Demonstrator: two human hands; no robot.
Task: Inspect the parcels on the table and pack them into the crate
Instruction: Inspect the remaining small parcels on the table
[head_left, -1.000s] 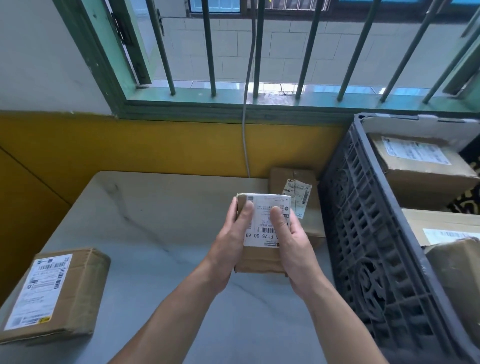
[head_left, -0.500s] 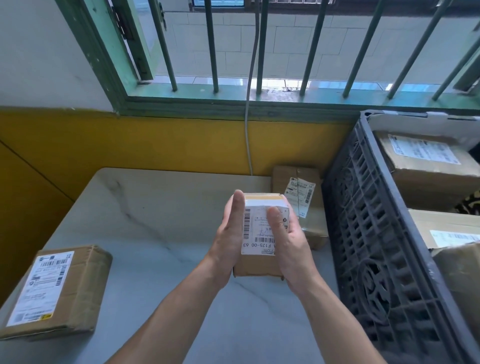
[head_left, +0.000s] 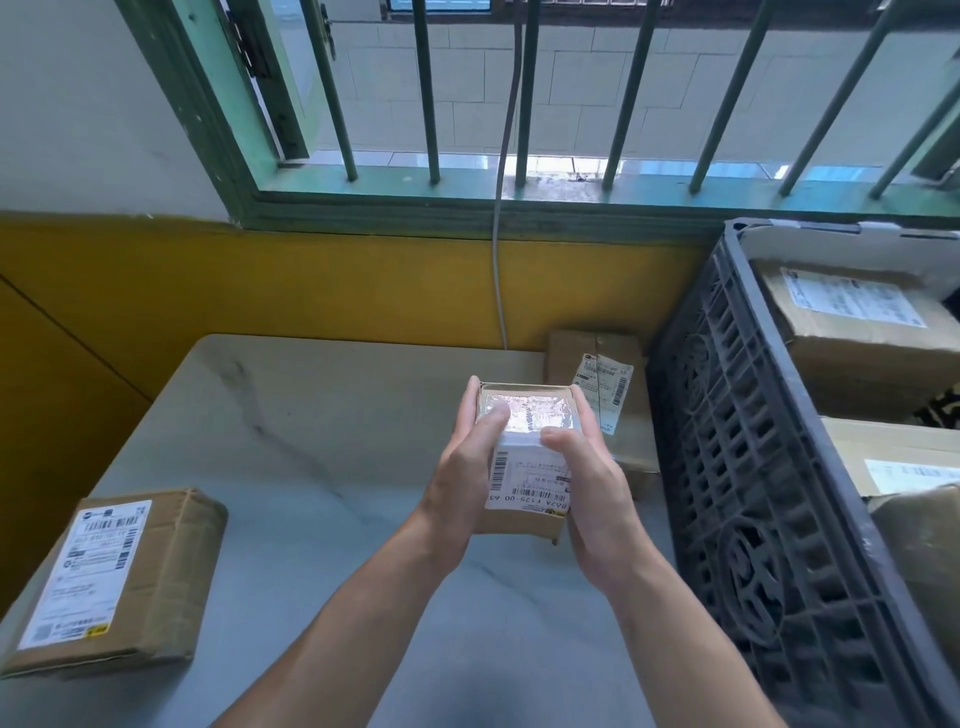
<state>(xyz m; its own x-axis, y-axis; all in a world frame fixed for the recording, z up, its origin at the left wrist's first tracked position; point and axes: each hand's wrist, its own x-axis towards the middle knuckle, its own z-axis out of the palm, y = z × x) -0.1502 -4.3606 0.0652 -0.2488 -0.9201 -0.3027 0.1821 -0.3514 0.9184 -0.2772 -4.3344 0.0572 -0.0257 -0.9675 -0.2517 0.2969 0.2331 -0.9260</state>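
Note:
A small cardboard parcel with a white barcode label is held above the grey table between both hands. My left hand grips its left side, thumb on top. My right hand grips the right side, thumb on the label. The parcel's far face, shiny with tape, is tilted up toward me. A second parcel lies on the table behind it, beside the dark plastic crate. A third, larger parcel lies at the table's near left.
The crate stands at the table's right and holds several cardboard parcels. A yellow wall and a barred green window rise behind the table. A grey cable hangs down the wall to the table's back edge.
Both hands have tipped the small parcel, so its taped far face now turns up toward me. The hold on it is unchanged. The other parcels have not moved.

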